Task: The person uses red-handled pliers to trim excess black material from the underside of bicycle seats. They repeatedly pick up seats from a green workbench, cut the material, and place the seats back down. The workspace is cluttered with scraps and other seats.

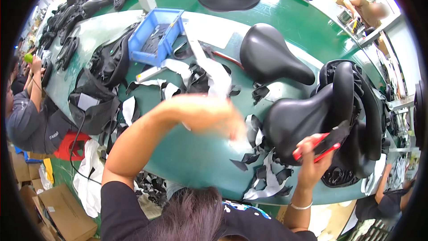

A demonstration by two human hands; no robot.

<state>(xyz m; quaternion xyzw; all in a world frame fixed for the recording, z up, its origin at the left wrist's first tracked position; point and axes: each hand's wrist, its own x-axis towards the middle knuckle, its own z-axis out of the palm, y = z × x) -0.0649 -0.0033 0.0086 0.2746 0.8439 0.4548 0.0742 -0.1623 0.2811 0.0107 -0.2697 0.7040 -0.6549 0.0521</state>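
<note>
My left hand (223,118), smeared by motion, is held over the green table, its forearm crossing in front of me. Whether its fingers hold anything is unclear. My right hand (310,160) is closed around a red-handled tool (333,142) with a dark head, whose exact kind I cannot make out. Just beyond that hand lies a smooth black bicycle saddle (292,118), beside a pile of black saddles (343,85). Another black saddle (272,53) rests farther back. Black and white scraps (269,180) are scattered near the table's front edge.
A blue bin (133,47) holding dark pieces stands at the back left. Dark fabric bags (93,107) and white strips (207,69) lie around it. A red stool (73,145) and cardboard boxes (64,212) are on the left. Other people sit at both sides.
</note>
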